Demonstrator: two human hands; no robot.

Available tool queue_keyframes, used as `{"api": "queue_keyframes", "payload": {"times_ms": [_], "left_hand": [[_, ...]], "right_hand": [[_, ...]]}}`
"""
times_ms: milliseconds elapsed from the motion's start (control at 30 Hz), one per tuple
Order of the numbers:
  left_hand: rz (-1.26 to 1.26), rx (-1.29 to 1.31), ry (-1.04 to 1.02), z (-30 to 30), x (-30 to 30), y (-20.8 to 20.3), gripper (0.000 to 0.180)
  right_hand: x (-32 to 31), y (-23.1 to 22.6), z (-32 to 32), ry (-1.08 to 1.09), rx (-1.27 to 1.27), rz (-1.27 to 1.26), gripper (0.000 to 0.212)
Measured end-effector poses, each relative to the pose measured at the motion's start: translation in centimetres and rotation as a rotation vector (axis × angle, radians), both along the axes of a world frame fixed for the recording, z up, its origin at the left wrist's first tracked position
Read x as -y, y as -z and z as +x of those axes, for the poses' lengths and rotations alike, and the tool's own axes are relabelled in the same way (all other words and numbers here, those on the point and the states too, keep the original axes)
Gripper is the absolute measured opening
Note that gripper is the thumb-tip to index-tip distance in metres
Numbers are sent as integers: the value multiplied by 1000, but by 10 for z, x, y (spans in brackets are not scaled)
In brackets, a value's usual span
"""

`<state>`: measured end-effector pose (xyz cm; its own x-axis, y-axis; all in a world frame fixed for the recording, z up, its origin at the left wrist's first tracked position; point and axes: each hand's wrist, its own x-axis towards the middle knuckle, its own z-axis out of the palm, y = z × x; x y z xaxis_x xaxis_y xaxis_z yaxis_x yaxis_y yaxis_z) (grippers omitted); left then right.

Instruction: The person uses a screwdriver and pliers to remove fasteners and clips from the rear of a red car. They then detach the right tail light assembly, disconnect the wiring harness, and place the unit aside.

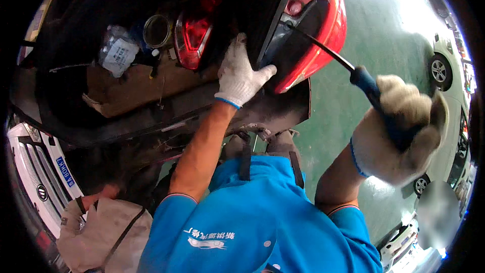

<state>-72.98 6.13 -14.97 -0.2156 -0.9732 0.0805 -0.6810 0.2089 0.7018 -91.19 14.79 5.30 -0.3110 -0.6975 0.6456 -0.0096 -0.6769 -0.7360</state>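
My right hand (399, 121), in a whitish knitted glove, is closed round the blue handle of a long screwdriver (328, 50). Its dark shaft slants up and left, and the tip meets the metal strip (279, 33) beside the red tail light (318, 60) on the car's rear corner. In a similar glove, my left hand (240, 73) reaches over the sill of the open boot. Its thumb points toward the boot's right edge and its fingers stretch inward; I cannot tell how firmly they press. It appears to hold nothing.
Inside the boot lie a loose red lamp (194, 38), a roll of tape (157, 31), a clear plastic bag (118, 50) and brown board (126, 88). A person in beige (103, 232) is close at lower left, by a white vehicle (43, 159). A pale car (449, 86) stands right.
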Motion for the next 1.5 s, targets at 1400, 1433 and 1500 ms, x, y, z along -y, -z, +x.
{"api": "queue_keyframes", "payload": {"times_ms": [1400,1433,1500], "left_hand": [[-558,-400,431,-148,-17,-144,35],[-552,-340,418,-154,-13,-143,31],[-546,-287,429,-159,-15,-141,30]], "right_hand": [[41,3,-114,-812,-185,-165,28],[15,10,-88,-409,-5,-83,27],[-5,1,-46,437,99,124,21]]}}
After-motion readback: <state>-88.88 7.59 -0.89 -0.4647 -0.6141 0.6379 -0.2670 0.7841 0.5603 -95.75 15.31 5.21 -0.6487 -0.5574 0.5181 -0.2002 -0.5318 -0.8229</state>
